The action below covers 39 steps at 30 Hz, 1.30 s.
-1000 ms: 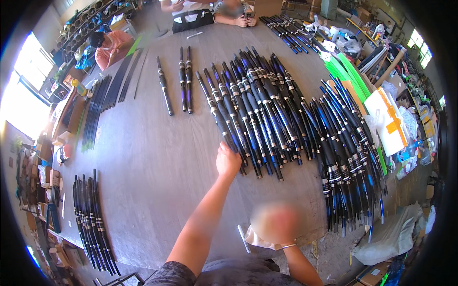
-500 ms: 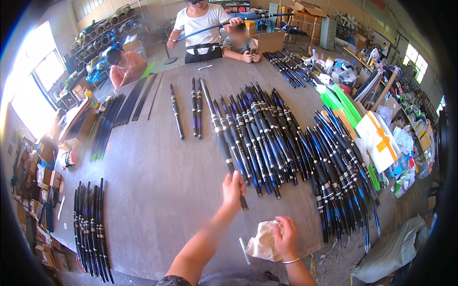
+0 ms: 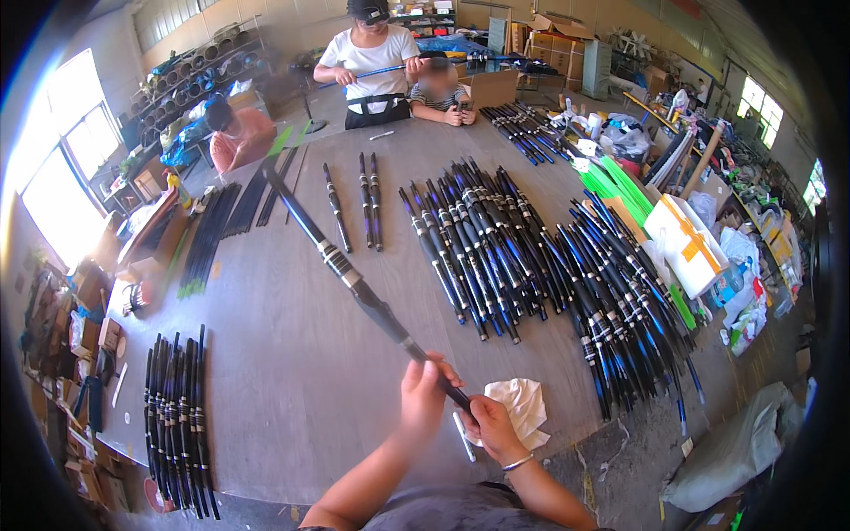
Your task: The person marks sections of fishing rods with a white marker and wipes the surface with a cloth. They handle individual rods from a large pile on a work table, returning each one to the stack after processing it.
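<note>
A dark blue-black telescopic fishing rod (image 3: 376,310) slants over the table from the lower right up to the far left. My left hand (image 3: 423,396) is closed around its lower handle. At the butt end, my right hand (image 3: 493,428) grips the same rod, its fingers wrapped about the tip of the handle. Just beyond my right hand a crumpled white cloth (image 3: 524,407) lies at the table's near edge. Beside it is a slim white stick (image 3: 464,437), partly hidden by that hand.
Piles of similar rods lie at the centre right (image 3: 482,239) and right (image 3: 620,310); another bundle (image 3: 177,416) is at near left. Three rods lie farther back. Across the table a standing person (image 3: 376,62) handles a rod, beside two other people. A white box (image 3: 686,243) stands right.
The rod has swung up and left, away from the pile, in my left hand. My right hand has let go of the cloth and taken hold of the rod's butt.
</note>
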Tool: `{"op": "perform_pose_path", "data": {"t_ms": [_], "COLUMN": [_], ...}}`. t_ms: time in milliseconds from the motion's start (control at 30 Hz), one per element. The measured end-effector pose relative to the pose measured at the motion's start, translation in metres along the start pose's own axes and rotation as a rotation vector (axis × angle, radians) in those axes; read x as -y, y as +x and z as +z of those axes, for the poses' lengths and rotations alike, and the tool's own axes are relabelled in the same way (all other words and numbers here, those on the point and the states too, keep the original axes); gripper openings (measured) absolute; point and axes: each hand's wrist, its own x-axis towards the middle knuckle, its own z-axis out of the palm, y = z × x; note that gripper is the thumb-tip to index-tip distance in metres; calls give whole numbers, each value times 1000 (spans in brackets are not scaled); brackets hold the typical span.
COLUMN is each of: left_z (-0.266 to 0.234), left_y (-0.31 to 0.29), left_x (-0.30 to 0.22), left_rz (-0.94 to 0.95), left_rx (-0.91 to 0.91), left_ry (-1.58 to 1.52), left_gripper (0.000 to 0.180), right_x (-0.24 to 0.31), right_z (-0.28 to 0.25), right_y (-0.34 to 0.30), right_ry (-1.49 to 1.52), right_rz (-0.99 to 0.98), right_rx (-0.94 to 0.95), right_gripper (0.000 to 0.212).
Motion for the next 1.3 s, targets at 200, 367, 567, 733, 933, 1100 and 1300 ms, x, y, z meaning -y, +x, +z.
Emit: {"op": "perform_pose_path", "data": {"t_ms": [200, 367, 567, 733, 933, 1100, 1300], "left_z": [-59, -128, -254, -245, -191, -184, -198], "left_y": [-1, 11, 77, 64, 42, 34, 40], "left_x": [-28, -92, -193, -179, -138, -138, -154], "left_rz": [-44, -16, -29, -76, -66, -172, -223], "left_rx": [-139, -275, -497, -391, -489, -476, -484], "left_ry": [-283, -246, -311, -377, -233, -288, -249], "left_gripper": [25, 34, 41, 43, 44, 43, 48], "right_x": [5, -16, -24, -17, -25, -60, -57], "right_z": [44, 65, 59, 88, 179, 177, 189], "right_y": [-52, -113, -238, -248, -176, -172, -178], "right_ry": [-680, -759, -862, -1202, -1693, -1796, -1808], "right_rz": [-96, 43, 249, 56, -278, -160, -86], "right_rx": [-100, -105, -215, -219, -362, -538, -515], "right_gripper": [23, 18, 24, 21, 59, 34, 32]}}
